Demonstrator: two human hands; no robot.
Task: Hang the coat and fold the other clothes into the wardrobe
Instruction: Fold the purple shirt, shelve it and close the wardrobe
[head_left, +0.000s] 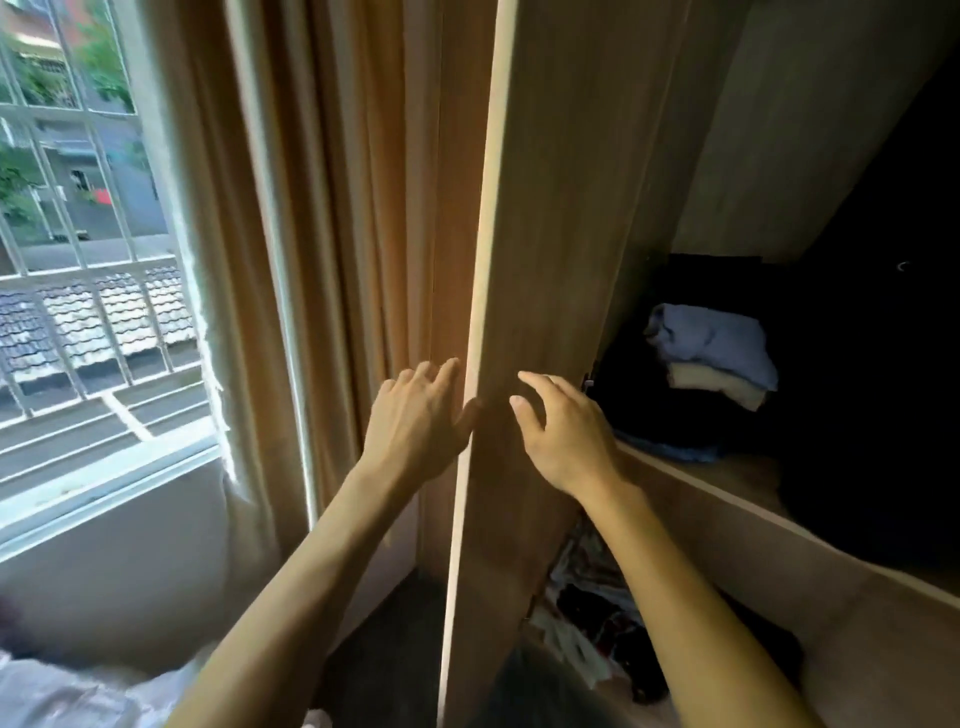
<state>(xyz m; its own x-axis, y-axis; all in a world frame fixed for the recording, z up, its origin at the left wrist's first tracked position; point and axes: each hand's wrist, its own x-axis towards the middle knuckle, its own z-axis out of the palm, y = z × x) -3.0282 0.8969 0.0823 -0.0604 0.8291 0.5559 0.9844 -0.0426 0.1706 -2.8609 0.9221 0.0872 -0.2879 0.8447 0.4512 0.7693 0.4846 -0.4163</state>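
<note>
The wardrobe door (545, 260) stands open, edge-on to me, with its pale edge running down the middle of the view. My left hand (415, 415) lies on the door's outer side, thumb at the edge, fingers straight. My right hand (563, 431) hovers at the inner side with loosely bent fingers and holds nothing. On the wardrobe shelf (727, 483) lie a folded blue garment (717, 338) on a beige one (722, 384), on top of dark clothes (649, 415). A dark garment (872, 364) hangs at the right.
Tan curtains (337, 260) hang left of the door, beside a barred window (78, 260). Patterned items (587, 613) fill the lower wardrobe compartment. A bed corner with pale bedding (67, 691) shows at bottom left.
</note>
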